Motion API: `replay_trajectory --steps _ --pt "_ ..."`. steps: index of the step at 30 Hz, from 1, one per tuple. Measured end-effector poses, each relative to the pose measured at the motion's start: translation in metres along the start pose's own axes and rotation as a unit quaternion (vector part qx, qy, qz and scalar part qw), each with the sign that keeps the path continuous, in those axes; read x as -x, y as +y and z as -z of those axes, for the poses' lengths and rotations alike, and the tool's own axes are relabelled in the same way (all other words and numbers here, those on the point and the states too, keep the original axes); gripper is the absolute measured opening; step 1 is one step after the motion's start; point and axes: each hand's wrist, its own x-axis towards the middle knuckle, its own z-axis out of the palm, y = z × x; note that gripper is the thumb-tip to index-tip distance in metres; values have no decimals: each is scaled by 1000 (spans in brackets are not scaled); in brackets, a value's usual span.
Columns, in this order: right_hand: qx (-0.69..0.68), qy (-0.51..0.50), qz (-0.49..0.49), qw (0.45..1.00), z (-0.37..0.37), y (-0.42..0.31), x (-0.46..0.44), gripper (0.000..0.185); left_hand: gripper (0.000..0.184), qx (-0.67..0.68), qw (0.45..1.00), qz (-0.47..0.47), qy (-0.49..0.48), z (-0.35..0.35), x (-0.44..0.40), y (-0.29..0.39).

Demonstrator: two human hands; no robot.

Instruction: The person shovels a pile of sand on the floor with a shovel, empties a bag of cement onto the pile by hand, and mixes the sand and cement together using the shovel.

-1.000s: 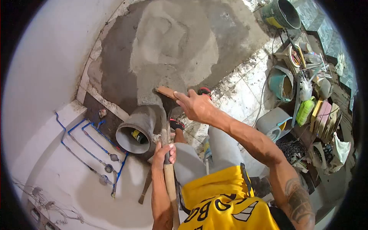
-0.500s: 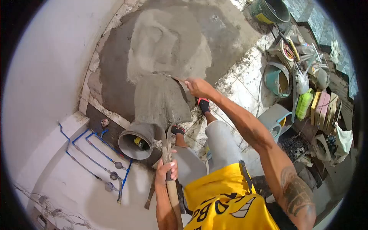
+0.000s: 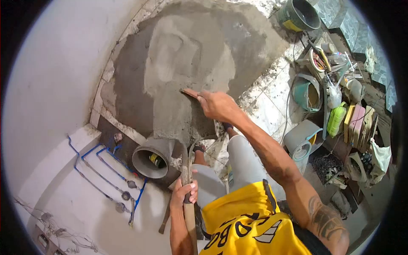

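Note:
My left hand (image 3: 184, 192) is wrapped round the wooden handle of a shovel (image 3: 191, 223). The shovel's blade points away from me and lies under wet grey mortar, so most of it is hidden. In my right hand (image 3: 219, 106) is a thin flat brown piece (image 3: 190, 92), seen nearly edge-on; its exact kind does not show. Its tip touches or hovers just over the mortar (image 3: 170, 114) at the far end of the shovel load. Beyond lies a broad patch of wet mortar (image 3: 170, 55) on the tiled floor.
A grey bucket (image 3: 139, 157) lies on its side left of the shovel. Blue pipes with meters (image 3: 126, 195) run along the left wall. At the right are a green bucket (image 3: 307, 94), a grey pail (image 3: 299, 138), a dark bucket (image 3: 299, 17) and piled tools. My feet stand near the blade.
My right hand has moved left with the flat brown piece, from the load's right edge to over its far end. The mortar on the shovel looks flatter and narrower. My left hand keeps its grip.

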Motion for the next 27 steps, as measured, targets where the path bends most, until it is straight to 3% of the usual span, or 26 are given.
replay_trajectory --steps 2,3,6,7,10,11,13,16,18,19,21,22,24,27 --pt "-17 25 20 999 -24 23 -25 30 56 -8 1000 6 0 -9 9 3" --pt "124 -81 48 988 -50 63 -57 35 56 -7 1000 3 -9 -9 9 2" --pt "29 -35 -11 999 -3 30 -31 39 56 9 1000 -9 -20 -2 9 -2" --pt "-12 -84 -71 994 22 5 -14 42 56 10 1000 -11 -9 -1 9 -2" --pt "9 33 -19 999 11 -3 23 41 56 9 1000 -22 -15 -7 -1 8" --pt "-25 33 -22 999 11 -2 20 41 56 10 999 -24 -22 -9 -2 11" --pt "42 -57 -99 993 -6 35 -12 41 55 18 999 -38 -33 -8 2 9" --pt "49 -38 -53 997 19 34 0 41 55 -12 998 -67 -17 -2 -3 7" --pt "-3 -4 -67 998 34 1 47 42 53 -54 995 -37 79 -10 -4 13" --pt "-27 -26 -90 995 27 -9 65 31 52 -67 992 -32 102 -5 -10 14" --pt "-72 -42 -76 994 2 -7 81 32 48 -120 983 -35 132 -13 -20 27" --pt "-41 -78 -132 987 -13 -1 77 30 47 -127 983 -27 128 -14 -24 25" --pt "-82 0 -91 992 -47 12 55 30 46 -142 980 -5 139 -5 -19 22" --pt "-8 -5 -2 1000 -114 81 -8 38 45 -131 978 5 164 -6 -11 16"
